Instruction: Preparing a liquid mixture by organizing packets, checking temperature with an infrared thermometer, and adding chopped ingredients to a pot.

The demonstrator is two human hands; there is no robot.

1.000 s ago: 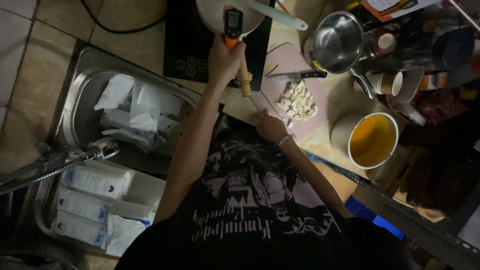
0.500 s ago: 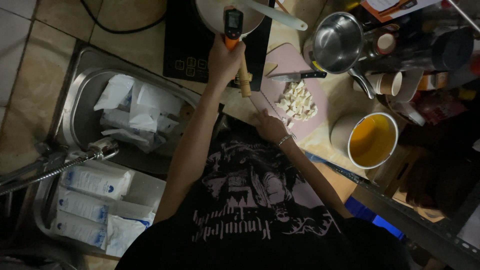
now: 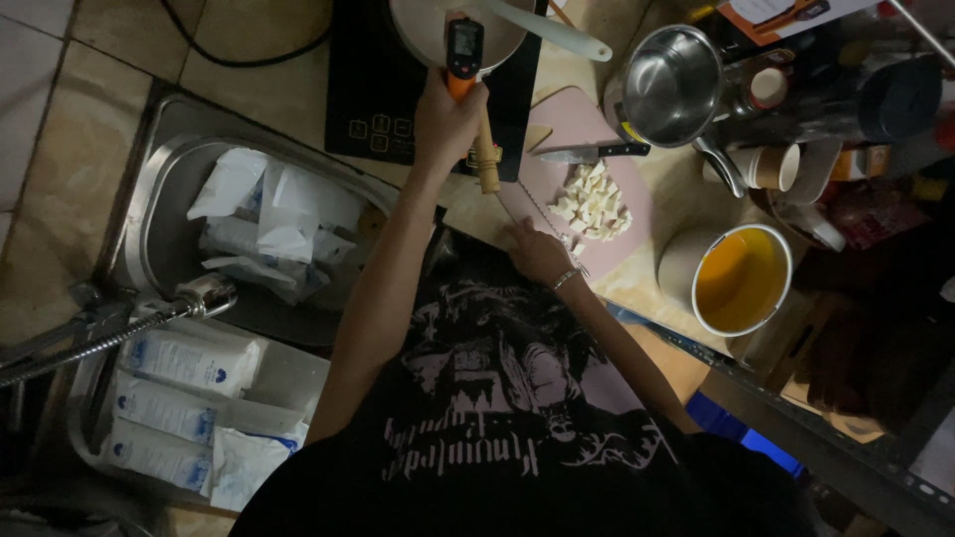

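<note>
Left hand (image 3: 448, 124) clenched around orange infrared thermometer (image 3: 464, 50), aimed at white pan (image 3: 438, 30) just beyond; right hand (image 3: 537, 254) flat on pink cutting board (image 3: 637, 214). Risk, likely: unsteady aim misreading; knife (image 3: 594, 151) nearby nicking fingers

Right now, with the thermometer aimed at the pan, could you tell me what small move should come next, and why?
Probably hold the left hand steady a moment: its infrared thermometer points into the pale pan on the induction cooktop. Meanwhile the right hand rests by the cubed white pieces on the pink cutting board, ready to add them.
</note>
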